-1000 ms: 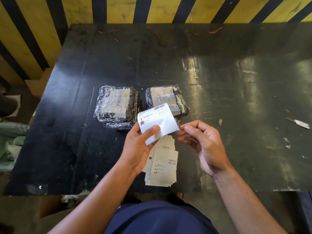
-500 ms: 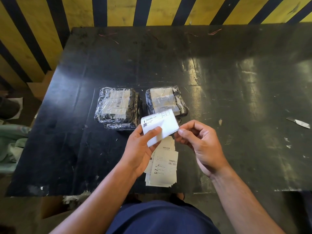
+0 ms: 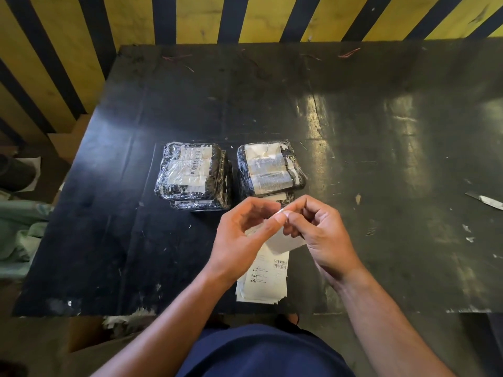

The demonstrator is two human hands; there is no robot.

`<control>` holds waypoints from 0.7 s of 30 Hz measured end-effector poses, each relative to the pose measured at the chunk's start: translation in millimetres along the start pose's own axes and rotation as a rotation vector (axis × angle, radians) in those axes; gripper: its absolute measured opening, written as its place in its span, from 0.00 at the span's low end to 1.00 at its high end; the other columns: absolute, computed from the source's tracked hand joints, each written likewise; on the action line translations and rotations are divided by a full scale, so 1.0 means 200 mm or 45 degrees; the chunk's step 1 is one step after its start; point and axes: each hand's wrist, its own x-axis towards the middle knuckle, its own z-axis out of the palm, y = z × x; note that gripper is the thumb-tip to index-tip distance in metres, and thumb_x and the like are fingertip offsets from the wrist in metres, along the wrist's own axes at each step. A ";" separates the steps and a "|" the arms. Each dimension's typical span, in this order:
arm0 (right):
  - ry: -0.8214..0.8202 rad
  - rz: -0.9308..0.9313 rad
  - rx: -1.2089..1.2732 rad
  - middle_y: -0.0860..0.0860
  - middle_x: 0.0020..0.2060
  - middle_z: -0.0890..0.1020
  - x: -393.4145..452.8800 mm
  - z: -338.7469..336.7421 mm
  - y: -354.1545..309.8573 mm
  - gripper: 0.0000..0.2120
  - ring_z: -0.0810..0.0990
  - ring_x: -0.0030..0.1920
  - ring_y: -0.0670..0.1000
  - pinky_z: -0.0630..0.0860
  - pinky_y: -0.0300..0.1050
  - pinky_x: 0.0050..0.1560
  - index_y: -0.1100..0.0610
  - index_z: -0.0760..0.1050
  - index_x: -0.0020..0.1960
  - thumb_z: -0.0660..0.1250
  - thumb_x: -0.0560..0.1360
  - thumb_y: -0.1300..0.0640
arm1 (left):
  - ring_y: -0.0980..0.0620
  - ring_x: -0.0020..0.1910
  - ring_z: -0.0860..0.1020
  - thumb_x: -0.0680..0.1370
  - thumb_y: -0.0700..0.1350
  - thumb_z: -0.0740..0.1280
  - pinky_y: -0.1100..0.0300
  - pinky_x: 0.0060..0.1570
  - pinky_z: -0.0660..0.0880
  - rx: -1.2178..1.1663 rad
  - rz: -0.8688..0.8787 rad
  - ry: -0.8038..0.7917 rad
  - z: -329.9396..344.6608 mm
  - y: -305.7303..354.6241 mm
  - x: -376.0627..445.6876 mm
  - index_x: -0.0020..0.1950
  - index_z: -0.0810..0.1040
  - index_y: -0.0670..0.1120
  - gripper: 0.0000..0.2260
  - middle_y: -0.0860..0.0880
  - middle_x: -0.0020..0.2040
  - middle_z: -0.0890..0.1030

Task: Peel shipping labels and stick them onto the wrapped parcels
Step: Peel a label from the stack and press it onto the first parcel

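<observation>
On the black worktop (image 3: 353, 126) we note two wrapped parcels (image 3: 192, 174) side by side, a label stack (image 3: 265, 284) near the front edge. Above it, our left hand (image 3: 239, 238) and right hand (image 3: 321, 235) each pinch one label (image 3: 285, 242) at its upper corner, fingertips closed.

No legible text on labels or parcels

Barcodes show on the label stack (image 3: 268, 276) and left parcel (image 3: 192, 170); their print is too small to read.
</observation>
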 end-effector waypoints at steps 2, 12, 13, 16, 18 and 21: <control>-0.005 0.005 -0.009 0.52 0.34 0.81 0.00 0.00 0.00 0.04 0.78 0.37 0.48 0.76 0.37 0.41 0.63 0.81 0.45 0.71 0.79 0.67 | 0.49 0.51 0.86 0.79 0.44 0.75 0.56 0.56 0.82 -0.007 -0.031 0.006 0.00 0.00 0.01 0.54 0.86 0.45 0.06 0.48 0.49 0.88; 0.003 0.014 -0.187 0.60 0.40 0.84 0.02 0.03 0.05 0.04 0.82 0.42 0.53 0.77 0.39 0.43 0.64 0.80 0.43 0.71 0.77 0.67 | 0.51 0.47 0.87 0.81 0.41 0.72 0.56 0.50 0.84 0.059 -0.212 0.153 0.00 -0.03 0.02 0.48 0.86 0.45 0.04 0.48 0.44 0.88; 0.017 0.021 -0.191 0.59 0.40 0.84 0.03 0.03 0.06 0.05 0.82 0.42 0.53 0.77 0.39 0.43 0.63 0.79 0.42 0.71 0.77 0.67 | 0.51 0.46 0.87 0.82 0.40 0.70 0.56 0.49 0.84 0.037 -0.235 0.171 0.00 -0.04 0.02 0.48 0.85 0.44 0.05 0.47 0.44 0.88; 0.099 0.070 -0.149 0.59 0.37 0.83 0.04 0.03 0.07 0.09 0.82 0.40 0.52 0.77 0.43 0.43 0.63 0.77 0.39 0.68 0.78 0.68 | 0.50 0.43 0.85 0.84 0.38 0.66 0.55 0.48 0.84 -0.127 -0.344 0.257 -0.01 -0.05 0.04 0.46 0.81 0.41 0.08 0.44 0.44 0.87; 0.151 0.138 -0.049 0.59 0.37 0.83 0.05 0.03 0.09 0.13 0.83 0.39 0.52 0.77 0.47 0.44 0.59 0.75 0.37 0.65 0.79 0.67 | 0.48 0.45 0.84 0.84 0.39 0.64 0.53 0.49 0.83 -0.310 -0.432 0.315 -0.03 -0.05 0.06 0.46 0.79 0.41 0.09 0.42 0.45 0.86; 0.195 0.253 0.135 0.57 0.37 0.84 0.05 0.00 0.11 0.19 0.83 0.38 0.53 0.75 0.48 0.45 0.53 0.78 0.34 0.61 0.81 0.66 | 0.49 0.45 0.84 0.84 0.38 0.64 0.53 0.50 0.82 -0.519 -0.517 0.369 -0.07 -0.06 0.08 0.45 0.77 0.42 0.08 0.44 0.44 0.86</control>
